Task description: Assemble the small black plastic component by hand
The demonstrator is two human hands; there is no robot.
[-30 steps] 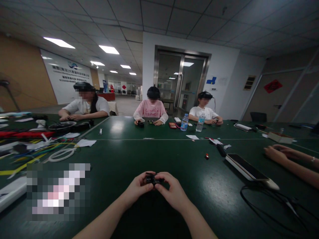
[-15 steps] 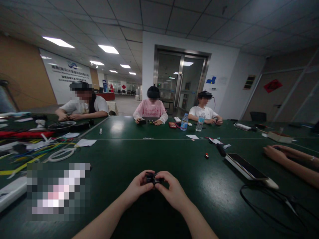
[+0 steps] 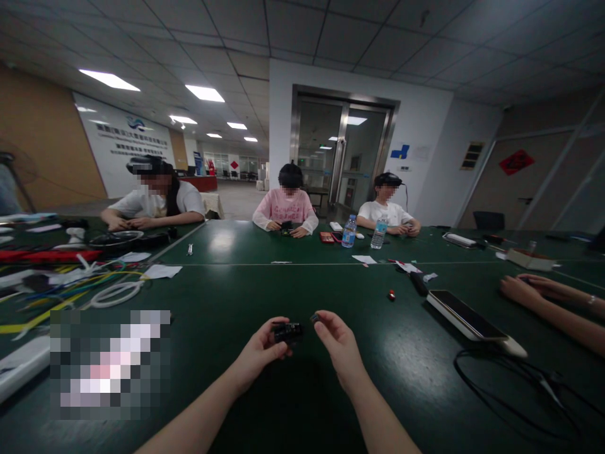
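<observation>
Above the green table [image 3: 265,290], my left hand [image 3: 259,353] is closed around a small black device [image 3: 288,332] with a glossy surface; its exact kind is not clear. My right hand [image 3: 339,347], a short way to the right, pinches a small dark piece [image 3: 315,318] between thumb and fingertips. That piece is too small to make out fully. A gap separates it from the device.
A small red object [image 3: 391,295] lies ahead on the right, near a white-edged flat device [image 3: 467,318] and a black cable [image 3: 515,391]. Cables and a white ring [image 3: 116,294] crowd the left. Two bottles [image 3: 350,232] stand farther back. Another person's hands [image 3: 524,289] rest at right.
Both hands were together on the black device. My right hand has since pulled away up and to the right with a small dark piece in its fingers.
</observation>
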